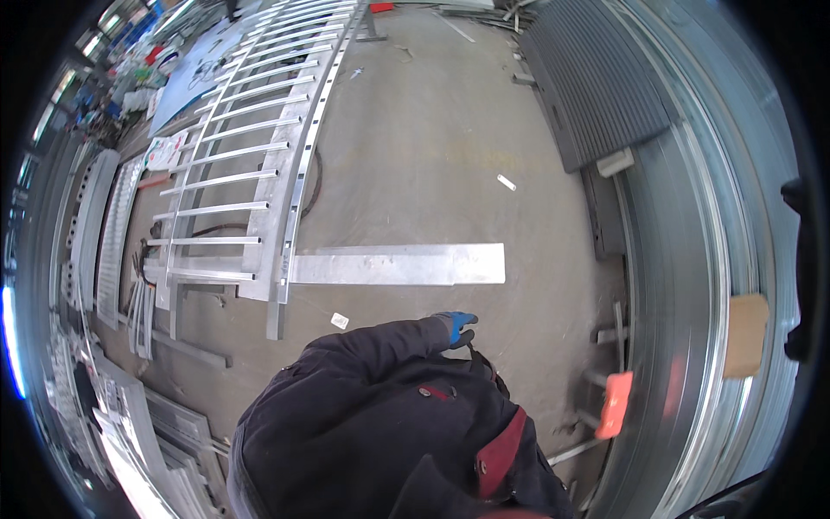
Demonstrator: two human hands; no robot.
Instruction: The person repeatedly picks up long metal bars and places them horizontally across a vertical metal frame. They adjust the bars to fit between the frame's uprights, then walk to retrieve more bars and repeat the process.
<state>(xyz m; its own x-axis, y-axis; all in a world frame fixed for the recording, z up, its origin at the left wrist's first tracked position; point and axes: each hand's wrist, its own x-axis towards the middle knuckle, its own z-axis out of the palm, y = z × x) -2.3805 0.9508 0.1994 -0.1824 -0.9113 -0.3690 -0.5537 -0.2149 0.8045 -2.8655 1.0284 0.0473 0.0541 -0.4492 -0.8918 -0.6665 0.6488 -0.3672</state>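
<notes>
My left hand [460, 329], in a blue and dark work glove, reaches across the front of my dark jacket [363, 406]. Its fingers point right and look slightly bent and apart, with nothing visible between them. Just below the fingertips is a dark fold or strap that I cannot make out. My right hand is out of sight. Ahead of the left hand, a flat silver metal plate [398, 265] juts out from the foot of a long rack [290, 216] with several metal bars [220, 182] laid across it.
Metal profiles [177, 432] and perforated panels [118, 233] lie at left. Along the right stand grey ribbed panels [596, 78], long metal sheets [674, 259], a cardboard piece [745, 336] and an orange-red object [615, 405]. Scraps [507, 182] dot the concrete floor [424, 130].
</notes>
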